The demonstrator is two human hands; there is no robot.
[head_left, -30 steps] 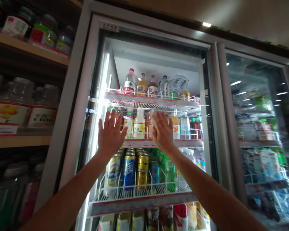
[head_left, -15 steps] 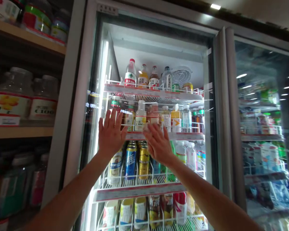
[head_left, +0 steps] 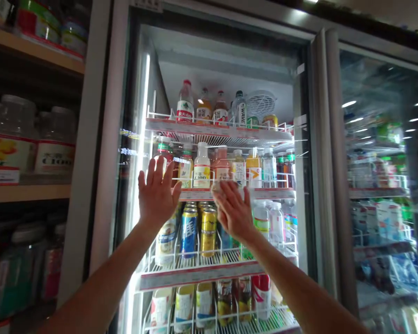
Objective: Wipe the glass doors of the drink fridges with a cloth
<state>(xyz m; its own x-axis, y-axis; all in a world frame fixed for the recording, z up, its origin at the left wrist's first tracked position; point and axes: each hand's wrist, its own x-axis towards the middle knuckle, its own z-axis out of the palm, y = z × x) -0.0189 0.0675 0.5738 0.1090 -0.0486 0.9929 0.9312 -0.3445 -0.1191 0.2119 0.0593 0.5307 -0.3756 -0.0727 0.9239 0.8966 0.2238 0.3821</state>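
Note:
My left hand (head_left: 156, 192) is raised with its fingers spread, palm toward the glass door (head_left: 223, 60) of a lit drinks fridge, and seems to rest flat on the pane. To its right, my right hand (head_left: 235, 208) presses a small pale cloth (head_left: 216, 187) to the same glass. Most of the cloth is hidden under the fingers. Behind the pane, a white-capped bottle (head_left: 202, 169) with a yellow fruit label shows between the hands. A blue can (head_left: 189, 232) and a gold can (head_left: 209, 232) stand on the shelf below.
A metal frame (head_left: 330, 162) divides this door from a second glass door (head_left: 383, 139) on the right. At left, a grey post (head_left: 87, 139) borders wooden shelves (head_left: 35, 192) of bottles. Inside the fridge, more bottles (head_left: 185, 102) line the top wire shelf.
My right hand has slid slightly right and down over the glass with the cloth. The left hand stays spread in nearly the same place. The view has shifted a little.

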